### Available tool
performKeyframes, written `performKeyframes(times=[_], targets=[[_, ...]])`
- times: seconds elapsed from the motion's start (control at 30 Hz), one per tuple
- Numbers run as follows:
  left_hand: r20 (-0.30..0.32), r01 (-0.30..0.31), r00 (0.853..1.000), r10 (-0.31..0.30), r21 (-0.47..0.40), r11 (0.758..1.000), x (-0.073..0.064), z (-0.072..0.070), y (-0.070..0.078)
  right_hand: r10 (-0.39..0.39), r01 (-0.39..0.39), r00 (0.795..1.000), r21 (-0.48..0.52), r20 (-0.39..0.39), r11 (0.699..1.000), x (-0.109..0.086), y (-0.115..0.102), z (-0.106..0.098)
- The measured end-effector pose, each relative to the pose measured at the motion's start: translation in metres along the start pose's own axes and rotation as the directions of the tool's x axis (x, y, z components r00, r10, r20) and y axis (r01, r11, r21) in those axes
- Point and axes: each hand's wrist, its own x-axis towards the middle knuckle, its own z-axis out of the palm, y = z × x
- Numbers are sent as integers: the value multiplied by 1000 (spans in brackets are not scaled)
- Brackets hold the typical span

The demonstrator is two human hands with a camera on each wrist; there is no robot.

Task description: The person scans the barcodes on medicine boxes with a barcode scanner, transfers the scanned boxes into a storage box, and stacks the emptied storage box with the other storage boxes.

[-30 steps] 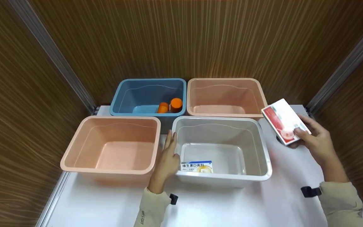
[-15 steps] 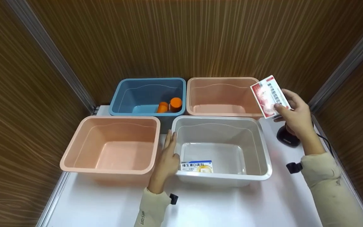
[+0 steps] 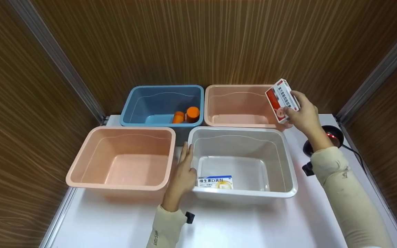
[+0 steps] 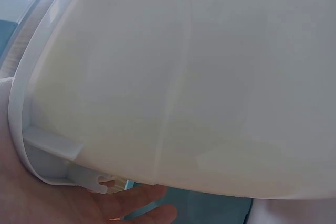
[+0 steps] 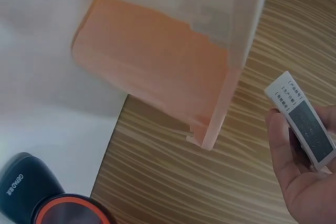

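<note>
My right hand (image 3: 303, 115) holds a white and red medicine box (image 3: 282, 101) between thumb and fingers, raised over the right rim of the back pink bin (image 3: 212, 103). In the right wrist view the box (image 5: 305, 121) shows a narrow end with printed lines and a dark panel. My left hand (image 3: 183, 175) rests along the left side of the white bin (image 3: 289, 165), fingers straight. The left wrist view has those fingers (image 4: 139, 198) just under the bin's rim. A blue and white medicine box (image 3: 215, 182) with a yellow design lies inside the white bin, near its front left corner.
Two orange containers sit in the blue bin (image 3: 128, 106) at the back left. Another pink bin (image 3: 71, 172) stands front left. A black scanner (image 3: 333, 135) with a glowing red light and a cable is beside my right forearm. Wood-patterned walls (image 3: 240, 41) enclose the table.
My right hand has carried the red and white medicine box up and leftward, from right of the white bin to the back pink bin's rim. The scanner has come into view. My left hand has stayed put.
</note>
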Motion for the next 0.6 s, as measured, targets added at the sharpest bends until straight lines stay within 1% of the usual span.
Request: performKeyframes(times=[0.1, 0.17, 0.27, 0.43, 0.6], targets=[[-2, -6, 1000, 6, 13, 1000, 1, 0, -1, 11, -11, 1000, -18, 0, 1000, 11, -1, 6], [-2, -6, 1000, 6, 19, 1000, 1, 0, -2, 9, -10, 1000, -48, -8, 999, 18, -1, 10], [3, -5, 1000, 5, 9, 1000, 2, 0, -2, 25, -24, 1000, -78, 16, 997, 27, 1, 17], [4, 5, 1000, -5, 5, 1000, 2, 0, -1, 23, -17, 999, -121, 49, 993, 37, 2, 28], [4, 15, 1000, -15, 13, 1000, 1, 0, -1, 9, -2, 999, -173, 40, 985, 43, 1, 33]])
